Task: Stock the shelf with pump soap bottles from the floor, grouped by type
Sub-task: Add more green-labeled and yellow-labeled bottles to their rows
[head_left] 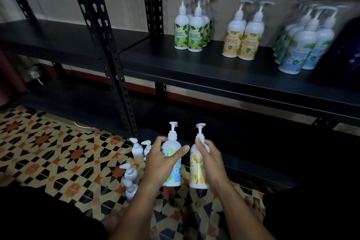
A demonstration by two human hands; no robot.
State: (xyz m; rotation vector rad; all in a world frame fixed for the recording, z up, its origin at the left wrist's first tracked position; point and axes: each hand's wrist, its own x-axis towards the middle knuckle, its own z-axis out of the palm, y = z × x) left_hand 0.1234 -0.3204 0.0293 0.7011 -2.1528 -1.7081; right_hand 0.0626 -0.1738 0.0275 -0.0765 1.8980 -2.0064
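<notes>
Left hand (163,159) curls round a smooth blue-labelled bottle (172,163); right hand (209,159) grips a rounded yellow-labelled bottle (196,169) above patterned tiles (48,148)

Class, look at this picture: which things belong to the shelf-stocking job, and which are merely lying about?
Job: blue-label bottle in left hand; yellow-label bottle in right hand; floor bottles; shelf with green, yellow, blue groups.
Lying about: wall socket, white cable.

White bottles are seen throughout: green-leaf labels (190,34), yellow labels (240,44), blue-and-green labels (300,54). The shelf (194,68) is black. The floor (48,146) is tiled in cream, black and orange stars.
</notes>
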